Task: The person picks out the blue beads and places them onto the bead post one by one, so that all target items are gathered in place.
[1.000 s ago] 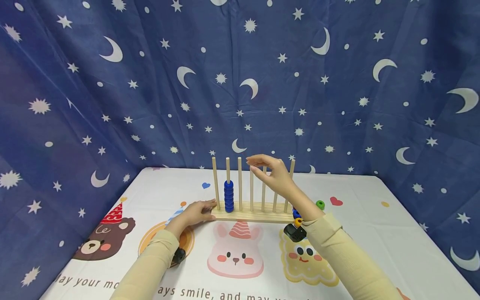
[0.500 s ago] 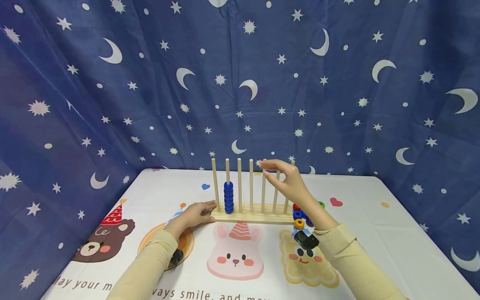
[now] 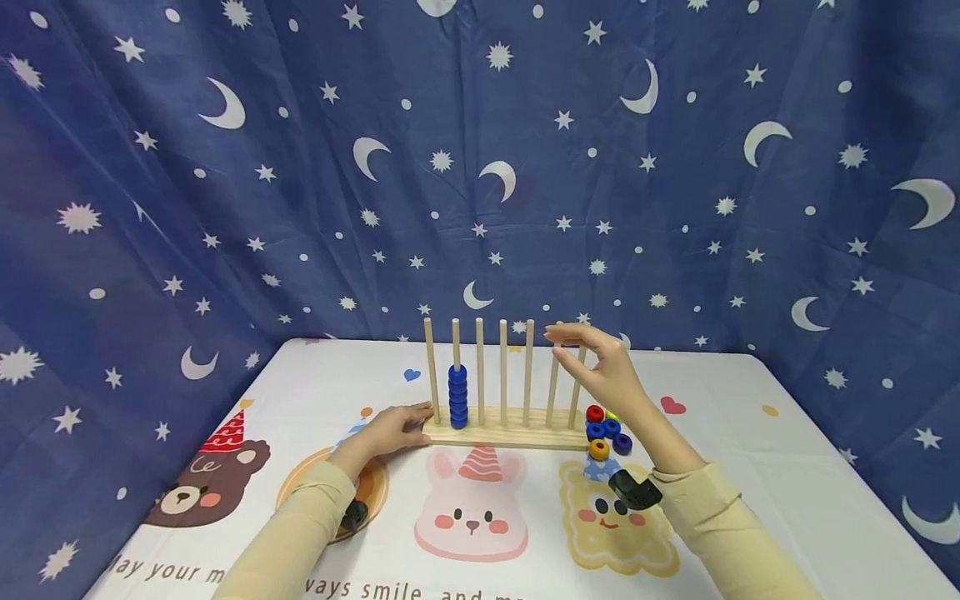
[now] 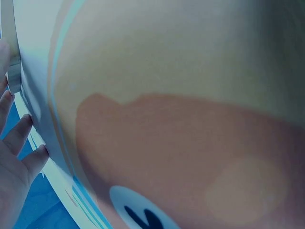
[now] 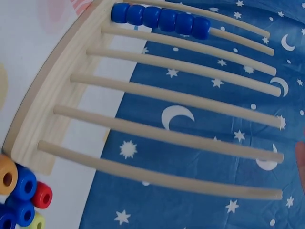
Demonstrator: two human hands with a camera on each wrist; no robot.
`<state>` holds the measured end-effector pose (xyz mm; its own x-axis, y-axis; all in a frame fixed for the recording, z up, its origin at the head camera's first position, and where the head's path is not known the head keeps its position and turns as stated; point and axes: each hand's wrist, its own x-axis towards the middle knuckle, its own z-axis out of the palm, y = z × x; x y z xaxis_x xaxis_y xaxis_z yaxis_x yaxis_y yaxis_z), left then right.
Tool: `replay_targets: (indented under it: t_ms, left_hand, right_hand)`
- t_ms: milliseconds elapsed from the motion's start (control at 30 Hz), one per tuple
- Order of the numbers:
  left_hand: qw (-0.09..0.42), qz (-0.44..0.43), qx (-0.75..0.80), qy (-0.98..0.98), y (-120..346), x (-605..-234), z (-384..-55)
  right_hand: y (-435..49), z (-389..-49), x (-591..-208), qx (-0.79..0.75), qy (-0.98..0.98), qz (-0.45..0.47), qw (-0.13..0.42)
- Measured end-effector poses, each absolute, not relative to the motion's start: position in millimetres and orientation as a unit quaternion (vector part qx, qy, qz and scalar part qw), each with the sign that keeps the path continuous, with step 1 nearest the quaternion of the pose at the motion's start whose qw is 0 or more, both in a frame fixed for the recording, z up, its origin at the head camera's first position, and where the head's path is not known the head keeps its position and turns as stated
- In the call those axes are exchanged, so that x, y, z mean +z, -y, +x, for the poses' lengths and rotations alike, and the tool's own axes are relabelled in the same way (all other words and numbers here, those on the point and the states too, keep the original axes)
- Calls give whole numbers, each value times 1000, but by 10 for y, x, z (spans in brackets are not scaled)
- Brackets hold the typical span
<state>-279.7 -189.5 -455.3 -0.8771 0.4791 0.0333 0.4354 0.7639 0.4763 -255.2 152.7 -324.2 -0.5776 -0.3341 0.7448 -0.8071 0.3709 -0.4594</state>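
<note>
A wooden bead rack [image 3: 517, 437] with several upright pegs stands mid-table. Blue beads [image 3: 457, 398] are stacked on its second peg from the left; the other pegs carry none. At the rack's left end, my left hand [image 3: 388, 429] holds the base, thumb toward the front and fingers toward the back. My right hand [image 3: 603, 367] hovers beside the tops of the two rightmost pegs. Its fingers are gently bent, thumb apart, nothing between them. In the right wrist view only a sliver of a fingertip [image 5: 300, 164] shows at the right edge.
Loose beads lie against the rack's right end: a red bead [image 3: 595, 413], an orange bead [image 3: 598, 450], several blue ones and a partly hidden yellow one. A printed white cloth [image 3: 750, 467] covers the table. Behind hangs a blue star-and-moon curtain [image 3: 480, 100].
My right hand has moved rightward along the peg tops, from near the middle pegs to the right end, uncovering the loose beads. My left hand and the rack have stayed put.
</note>
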Motion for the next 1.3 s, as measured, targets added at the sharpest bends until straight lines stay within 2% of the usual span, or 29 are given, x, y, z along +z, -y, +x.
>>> replay_targets:
  t_ms: [367,633,867,1033,1300]
  left_hand:
    - [48,232,247,-940,1866,-4527,-2798]
    - [62,228,248,-939,1876,-4498,-2769]
    - [63,230,259,-936,1863,-4514,-2779]
    - [59,230,259,-936,1868,-4532,-2777]
    - [52,239,255,-936,1876,-4548,-2775]
  right_hand:
    - [-1780,-2525,-3315,440,781,328,298]
    - [-1804,-2335,-3246,406,805,314,299]
    - [-2038,-2474,-3541,396,808,307,310]
    - [-2140,-2485,-3702,401,816,308,280]
    - [-2184,-2329,-3695,400,838,289,231]
